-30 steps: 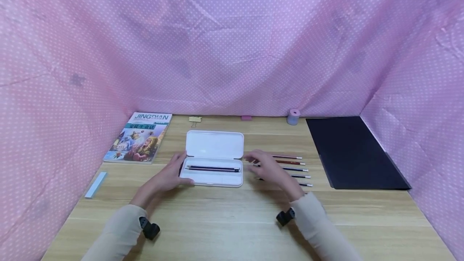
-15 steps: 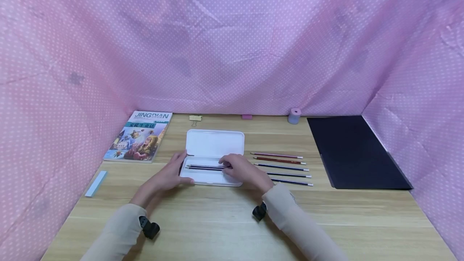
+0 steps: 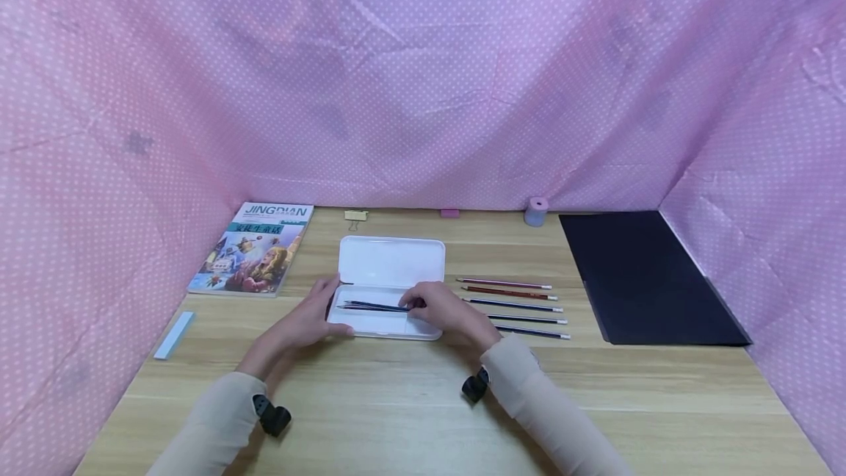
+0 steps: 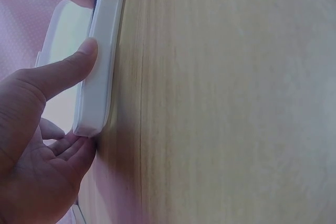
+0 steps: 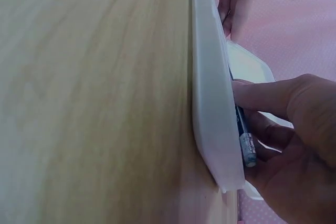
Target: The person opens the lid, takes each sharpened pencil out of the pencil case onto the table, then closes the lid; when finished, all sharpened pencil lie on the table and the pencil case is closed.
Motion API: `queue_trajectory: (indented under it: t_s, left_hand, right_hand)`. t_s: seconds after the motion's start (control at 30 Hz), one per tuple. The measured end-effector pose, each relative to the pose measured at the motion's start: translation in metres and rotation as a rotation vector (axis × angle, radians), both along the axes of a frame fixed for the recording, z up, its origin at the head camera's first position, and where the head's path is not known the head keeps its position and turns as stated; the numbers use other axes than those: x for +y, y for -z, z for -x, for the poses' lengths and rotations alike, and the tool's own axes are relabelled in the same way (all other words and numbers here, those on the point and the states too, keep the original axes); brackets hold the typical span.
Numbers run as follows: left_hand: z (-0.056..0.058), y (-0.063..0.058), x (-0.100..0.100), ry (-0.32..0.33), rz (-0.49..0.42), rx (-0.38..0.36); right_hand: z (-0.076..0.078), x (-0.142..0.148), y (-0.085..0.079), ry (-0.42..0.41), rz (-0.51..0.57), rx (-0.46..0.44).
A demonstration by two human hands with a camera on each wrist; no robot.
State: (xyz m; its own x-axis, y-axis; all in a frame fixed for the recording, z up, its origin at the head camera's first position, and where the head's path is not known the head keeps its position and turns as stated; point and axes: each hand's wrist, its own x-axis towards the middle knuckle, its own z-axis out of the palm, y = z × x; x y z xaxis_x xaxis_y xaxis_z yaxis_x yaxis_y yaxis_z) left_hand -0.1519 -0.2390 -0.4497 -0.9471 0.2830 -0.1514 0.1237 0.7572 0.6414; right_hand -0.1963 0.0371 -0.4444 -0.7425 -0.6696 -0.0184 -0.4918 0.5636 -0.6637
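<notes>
A white pencil case [image 3: 380,325] lies with its lid raised in the middle of the table. My left hand [image 3: 306,319] grips its left end; in the left wrist view the thumb presses the front wall [image 4: 100,87] and the fingers lie around the end. Dark pencils [image 3: 370,305] lie lengthwise in the tray, their left tips near the case's left side. Over the tray's right part, my right hand [image 3: 441,305] pinches a pencil between thumb and fingers. That pencil's eraser end [image 5: 248,149] shows in the right wrist view. How many pencils the right hand holds is hidden.
Several pencils [image 3: 512,305] lie in a row right of the case. A black folder [image 3: 651,281] is further right. A magazine [image 3: 254,250] and a pale blue strip [image 3: 175,335] are left. Behind stand a binder clip [image 3: 355,216], a pink block [image 3: 449,214] and a small cylinder [image 3: 536,211].
My right hand has moved left from the pencil row into the case and pinches a pencil there. The pencils in the tray have shifted slightly. My left hand stays on the case.
</notes>
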Motion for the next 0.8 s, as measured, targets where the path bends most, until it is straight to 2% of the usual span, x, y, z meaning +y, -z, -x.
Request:
queue_trajectory:
  t_s: [0.3, 0.57, 0.8]
  left_hand:
    - [0.000, -0.001, 0.001, 0.001, -0.002, -0.001]
    - [-0.002, -0.001, 0.001, 0.006, -0.008, 0.000]
    - [-0.002, -0.001, 0.002, 0.000, 0.006, -0.009]
  right_hand:
    - [-0.006, 0.020, -0.009, 0.077, 0.057, -0.034]
    - [-0.017, 0.064, -0.019, 0.116, 0.139, 0.034]
    - [-0.036, 0.110, -0.020, 0.185, 0.127, 0.102]
